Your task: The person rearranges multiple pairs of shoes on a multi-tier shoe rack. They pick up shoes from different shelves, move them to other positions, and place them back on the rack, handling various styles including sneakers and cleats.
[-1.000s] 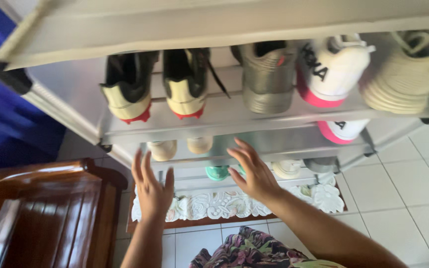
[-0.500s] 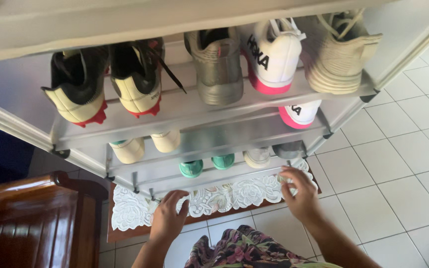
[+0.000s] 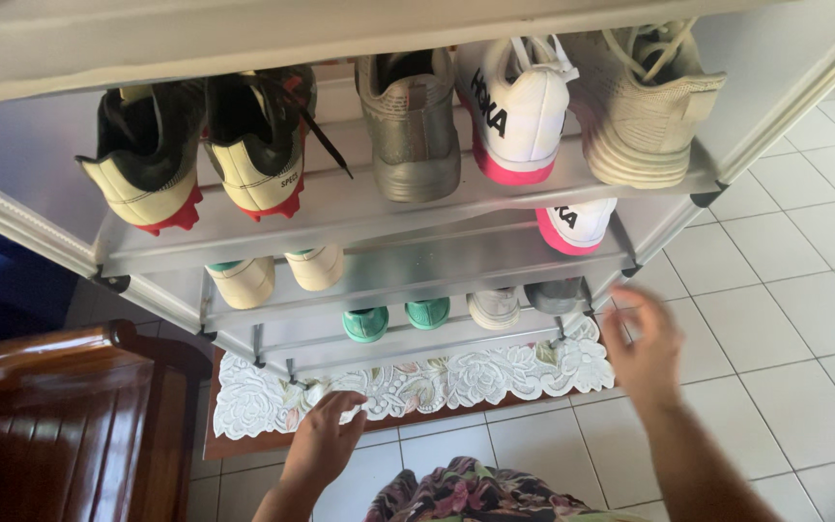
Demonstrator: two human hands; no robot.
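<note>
Fingers of the left hand [image 3: 326, 440] curl onto the white lace floral mat [image 3: 417, 382] lying at the foot of the grey plastic shoe rack [image 3: 417, 266]; a firm pinch at its edge seems wise. Right hand [image 3: 645, 353] hovers open, blurred. White shoe with pink sole [image 3: 514, 111] bears dark lettering.
</note>
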